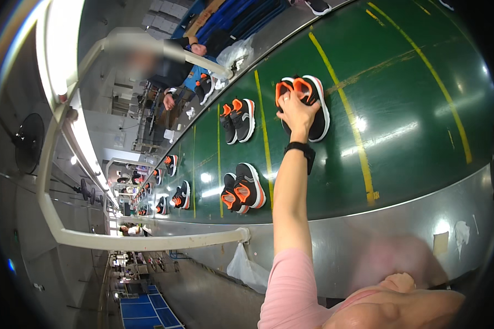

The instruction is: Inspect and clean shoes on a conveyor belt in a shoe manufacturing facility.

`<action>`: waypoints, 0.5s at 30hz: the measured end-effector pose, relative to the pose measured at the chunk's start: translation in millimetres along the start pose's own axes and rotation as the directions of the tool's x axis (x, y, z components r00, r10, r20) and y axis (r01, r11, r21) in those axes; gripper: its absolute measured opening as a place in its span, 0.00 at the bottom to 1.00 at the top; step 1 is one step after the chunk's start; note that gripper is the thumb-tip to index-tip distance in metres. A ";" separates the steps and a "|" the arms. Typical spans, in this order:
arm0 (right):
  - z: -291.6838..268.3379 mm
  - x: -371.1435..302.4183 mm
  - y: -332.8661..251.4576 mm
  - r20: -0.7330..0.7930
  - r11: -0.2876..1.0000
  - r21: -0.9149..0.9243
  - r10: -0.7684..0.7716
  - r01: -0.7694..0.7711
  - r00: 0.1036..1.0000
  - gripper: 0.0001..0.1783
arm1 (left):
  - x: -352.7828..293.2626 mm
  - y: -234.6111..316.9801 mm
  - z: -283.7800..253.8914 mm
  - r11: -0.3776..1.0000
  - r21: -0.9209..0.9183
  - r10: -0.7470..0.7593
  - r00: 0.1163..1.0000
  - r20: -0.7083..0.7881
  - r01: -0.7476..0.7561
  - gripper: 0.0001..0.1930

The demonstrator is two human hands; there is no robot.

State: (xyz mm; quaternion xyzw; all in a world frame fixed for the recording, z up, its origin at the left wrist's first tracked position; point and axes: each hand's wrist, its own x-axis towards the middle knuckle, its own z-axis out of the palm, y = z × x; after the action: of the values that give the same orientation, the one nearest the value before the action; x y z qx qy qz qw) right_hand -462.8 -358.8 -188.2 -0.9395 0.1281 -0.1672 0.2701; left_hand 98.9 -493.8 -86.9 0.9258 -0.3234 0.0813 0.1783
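Observation:
My left hand [299, 112], with a dark band at the wrist, reaches across a green conveyor belt [389, 181]. It closes over the collars of a pair of black sneakers [319, 123] with orange linings and white soles. Some fingers dip into the left shoe's opening, and the hand hides part of both shoes. Whether the pair is lifted off the belt I cannot tell. Left of it stands another pair of black-and-orange sneakers [242, 123], and nearer me a third pair [248, 189]. My right hand is out of view.
Several more shoes [181, 196] line the belt to the left. Yellow lines [340, 104] cross the belt, and a metal edge [340, 236] runs along my side. A white tubular frame [148, 239] stands at left. Across the belt, a co-worker's hand [169, 101] is near another shoe [205, 89].

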 end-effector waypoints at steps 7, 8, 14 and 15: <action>-44.9 36.2 -20.5 -0.065 0.955 0.297 0.024 -0.004 0.998 0.09 | -88.5 3.1 -54.7 0.933 -0.221 0.259 0.957 -0.133 -0.283 0.24; -40.8 42.8 -13.2 -0.066 0.926 0.374 -0.022 0.045 0.998 0.09 | -111.8 -3.2 -86.9 0.936 -0.191 0.276 0.954 -0.120 -0.295 0.25; -56.3 32.8 -9.6 -0.152 0.856 0.514 0.152 -0.053 0.977 0.13 | -234.1 38.3 -159.1 0.642 -0.140 0.763 0.613 0.205 -0.754 0.27; -56.4 28.3 -8.7 -0.145 0.795 0.594 0.254 -0.121 0.956 0.14 | -256.0 43.6 -168.9 0.570 -0.116 0.797 0.513 0.320 -0.814 0.27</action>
State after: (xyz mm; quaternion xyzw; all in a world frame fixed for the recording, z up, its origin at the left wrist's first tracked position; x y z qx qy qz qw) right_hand -457.3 -387.2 -131.4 -0.7709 0.1926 -0.2722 0.5427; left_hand -133.5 -315.1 13.0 0.6733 -0.7383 0.0030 0.0394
